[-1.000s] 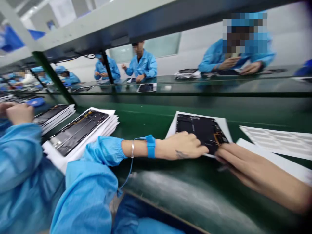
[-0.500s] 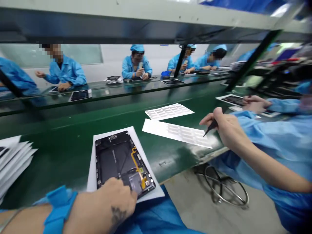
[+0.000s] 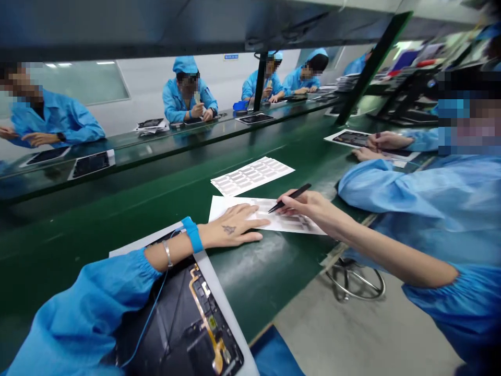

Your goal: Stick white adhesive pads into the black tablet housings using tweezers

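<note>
My left hand point(image 3: 235, 225) lies flat with fingers stretched out across the left part of a white sheet of grey stickers point(image 3: 221, 208). It wears a blue wrist strap with a thin cord. My right hand point(image 3: 303, 202) grips black tweezers point(image 3: 293, 196), their tips pointing down-left over the stickers, just right of my left fingers. Whether the tips touch a sticker I cannot tell. Under my left forearm is an opened tablet housing point(image 3: 183, 313), black inside with an orange flex cable, on a white backing; my sleeve hides part of it.
More sticker sheets point(image 3: 252, 176) lie behind on the green bench point(image 3: 156, 198). At right, close by, a co-worker's sleeve point(image 3: 391, 183) rests near another tablet point(image 3: 352, 138). A shelf point(image 3: 136, 28) spans overhead, held by slanted posts. Several co-workers sit across the bench.
My left hand has moved from the tablet housing up and right onto the sticker sheet. My right hand with the tweezers has come left over the stickers. The view has shifted right.
</note>
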Available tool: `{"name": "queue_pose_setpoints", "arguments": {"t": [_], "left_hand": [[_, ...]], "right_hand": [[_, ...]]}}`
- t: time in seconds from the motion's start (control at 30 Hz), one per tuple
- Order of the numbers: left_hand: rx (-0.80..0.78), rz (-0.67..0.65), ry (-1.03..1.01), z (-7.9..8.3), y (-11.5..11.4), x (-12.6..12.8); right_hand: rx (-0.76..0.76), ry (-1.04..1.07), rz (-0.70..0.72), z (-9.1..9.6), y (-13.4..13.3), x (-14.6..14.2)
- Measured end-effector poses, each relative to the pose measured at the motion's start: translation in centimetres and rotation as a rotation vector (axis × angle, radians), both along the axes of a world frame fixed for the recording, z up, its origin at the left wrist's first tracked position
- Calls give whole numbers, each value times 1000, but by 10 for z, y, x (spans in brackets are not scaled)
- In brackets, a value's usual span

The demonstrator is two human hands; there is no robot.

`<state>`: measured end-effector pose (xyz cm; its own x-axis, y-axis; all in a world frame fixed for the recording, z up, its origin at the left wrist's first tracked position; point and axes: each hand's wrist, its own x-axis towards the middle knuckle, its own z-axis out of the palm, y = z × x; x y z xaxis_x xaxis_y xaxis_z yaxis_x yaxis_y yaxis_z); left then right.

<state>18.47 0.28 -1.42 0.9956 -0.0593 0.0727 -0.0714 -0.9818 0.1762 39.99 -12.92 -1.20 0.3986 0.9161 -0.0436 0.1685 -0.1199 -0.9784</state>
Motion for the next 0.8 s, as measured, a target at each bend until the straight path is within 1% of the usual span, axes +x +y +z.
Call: {"name": "queue_pose_setpoints", "arguments": {"t": [0.03, 0.1, 0.3, 0.47, 0.63, 0.8], "left_hand": [[-27, 13, 5, -4, -1, -1], [-59, 32, 11, -7, -5, -3], [-101, 42, -4, -7, -9, -1], [-90, 46, -12, -10, -10, 0], [-69, 47, -16, -10, -10, 1], [-46, 48, -39, -12, -10, 1]], "right_hand": [[-26, -4, 11, 2, 0, 1], [-77, -15, 19, 6, 1, 1], [-187, -100, 32, 11, 7, 1], [-223, -123, 38, 13, 9, 1], [-246, -97, -3, 19, 8, 0], [-266, -127, 54, 27, 11, -9]]}}
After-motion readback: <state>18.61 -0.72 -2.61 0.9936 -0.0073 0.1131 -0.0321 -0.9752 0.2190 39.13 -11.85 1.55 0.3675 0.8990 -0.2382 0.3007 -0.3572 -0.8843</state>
